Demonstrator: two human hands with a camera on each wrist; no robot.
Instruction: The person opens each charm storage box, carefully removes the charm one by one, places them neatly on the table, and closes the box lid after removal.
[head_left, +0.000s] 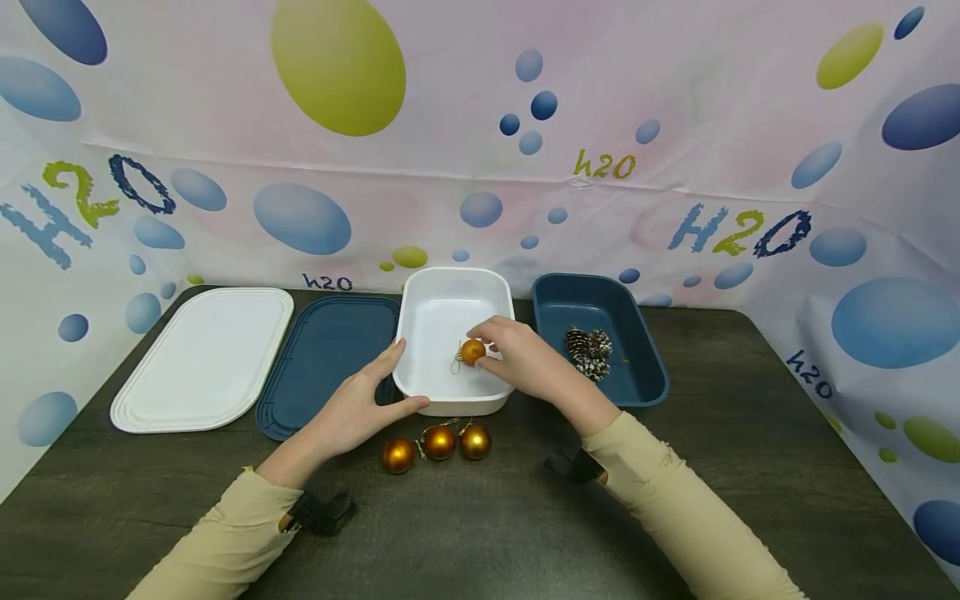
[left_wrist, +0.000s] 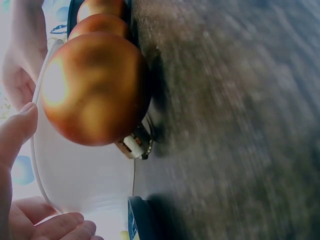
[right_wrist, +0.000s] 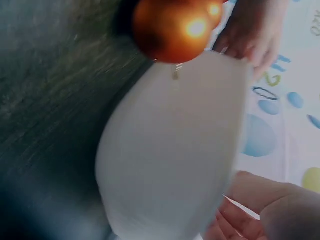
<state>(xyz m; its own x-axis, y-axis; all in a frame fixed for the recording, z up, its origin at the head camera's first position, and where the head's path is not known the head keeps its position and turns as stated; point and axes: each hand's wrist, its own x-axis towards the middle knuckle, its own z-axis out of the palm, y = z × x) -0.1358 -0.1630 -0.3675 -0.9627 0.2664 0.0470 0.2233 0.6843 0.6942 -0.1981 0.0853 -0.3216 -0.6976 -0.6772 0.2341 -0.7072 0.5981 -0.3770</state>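
Over the inside of a white plastic container point(head_left: 431, 312), my right hand point(head_left: 517, 354) pinches a gold Christmas ball point(head_left: 472, 352) between thumb and fingers; a thin hanging loop dangles from it. My left hand point(head_left: 360, 412) rests at the container's near left corner, fingers spread along the left side and thumb on the front rim. In front of the container, a row of three more gold balls lies on the table: a left ball point(head_left: 398, 456), a middle ball point(head_left: 439, 442) and a right ball point(head_left: 476, 442). The left wrist view shows one ball point(left_wrist: 95, 90) close up.
A dark blue container point(head_left: 648, 367) with several pine cones point(head_left: 588, 350) stands to the right. On the left lie a white lid point(head_left: 202, 358) and a dark blue lid point(head_left: 322, 354). A printed backdrop point(head_left: 465, 125) rises behind the dark wooden table point(head_left: 750, 400).
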